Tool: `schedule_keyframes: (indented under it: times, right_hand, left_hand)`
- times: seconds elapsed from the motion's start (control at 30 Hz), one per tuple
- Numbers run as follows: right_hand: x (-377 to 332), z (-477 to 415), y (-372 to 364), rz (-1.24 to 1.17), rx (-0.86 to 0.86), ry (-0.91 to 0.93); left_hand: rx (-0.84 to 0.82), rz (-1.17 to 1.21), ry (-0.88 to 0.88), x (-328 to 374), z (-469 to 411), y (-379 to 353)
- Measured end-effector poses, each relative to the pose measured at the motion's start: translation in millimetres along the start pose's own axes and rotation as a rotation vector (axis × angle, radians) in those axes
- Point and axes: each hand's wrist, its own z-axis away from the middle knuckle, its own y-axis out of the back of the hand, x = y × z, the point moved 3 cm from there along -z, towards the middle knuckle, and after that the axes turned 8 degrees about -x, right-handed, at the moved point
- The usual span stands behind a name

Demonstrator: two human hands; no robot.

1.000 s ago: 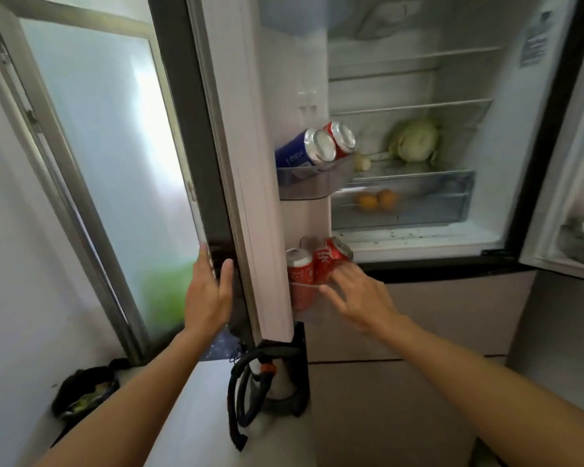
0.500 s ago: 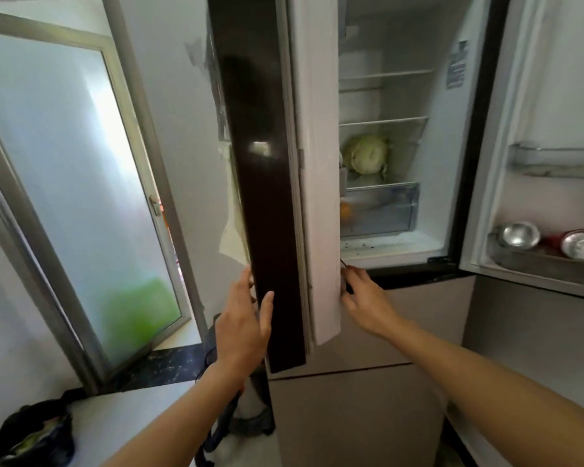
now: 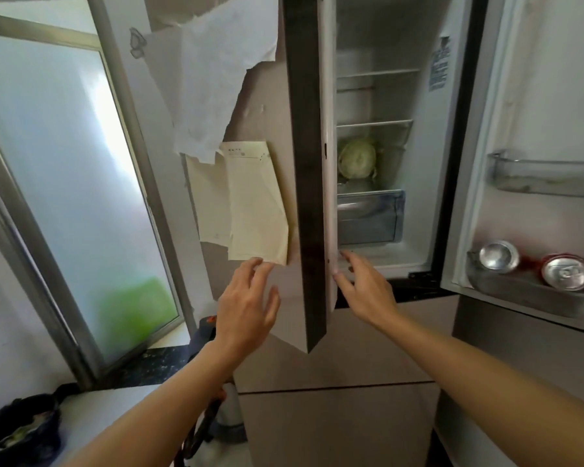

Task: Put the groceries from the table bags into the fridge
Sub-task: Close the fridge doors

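Now my left hand (image 3: 246,298) spreads its fingers beside the fridge door (image 3: 305,163), lower centre; my right hand (image 3: 364,288), fingers apart, seems to touch its inner edge. The cabbage (image 3: 356,160) sits inside mid-frame, cans (image 3: 567,271) at right.

A: How many cans (image 3: 566,272) are counted?
B: Two are counted, and one cabbage (image 3: 357,159).
A: What else is tallied?
B: Two open doors (image 3: 304,163), one drawer (image 3: 368,217), two cream papers (image 3: 257,210), one dark bag (image 3: 24,429) and two hands (image 3: 246,299) are noted.
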Motion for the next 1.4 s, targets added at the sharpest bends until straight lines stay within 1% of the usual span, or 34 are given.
schedule_keyframes:
  times: [0.1,0.2,0.27,0.33,0.43,0.5,0.6,0.73,0.83,1.03,1.17,1.27,1.33,1.4]
  right_hand:
    - [-18,-9,16,0.050,0.143,0.109]
    - [-39,-19,20,0.191,0.252,0.285]
    - [-47,-29,14,0.329,0.291,0.408]
    - [-48,-42,4,0.462,0.280,0.469]
    - [-33,-65,-9,0.575,0.262,0.440]
    - [-18,-79,-14,0.623,0.265,0.428]
    - [-3,-96,-18,0.661,0.285,0.419]
    - [8,-112,-28,0.689,0.351,0.439]
    - [15,-119,-32,0.711,0.356,0.446]
    - [22,-129,-29,0.794,0.296,0.391]
    - [21,-131,-30,0.825,0.210,0.274]
    - [15,-127,-27,0.828,0.168,0.232]
    - [11,-120,-21,0.837,0.127,0.228]
    - [13,-107,-8,0.772,0.106,0.197]
  left_hand:
    - [0.058,-0.092,-0.005,-9,-28,6]
    - [0.091,-0.241,-0.057,-20,-64,8]
    - [0.082,-0.310,-0.080,-30,-87,2]
    - [0.046,-0.349,-0.096,-42,-106,-8]
    - [-0.015,-0.373,-0.098,-64,-124,-27]
    - [-0.012,-0.374,-0.118,-76,-131,-41]
    - [0.043,-0.376,-0.167,-84,-138,-57]
    - [0.159,-0.371,-0.254,-97,-146,-75]
    - [0.213,-0.349,-0.301,-104,-149,-84]
    - [0.227,-0.338,-0.283,-103,-155,-96]
    - [0.191,-0.368,-0.304,-104,-157,-98]
    - [0.149,-0.361,-0.293,-99,-156,-96]
    - [0.126,-0.323,-0.257,-92,-153,-92]
    - [0.128,-0.238,-0.208,-80,-148,-85]
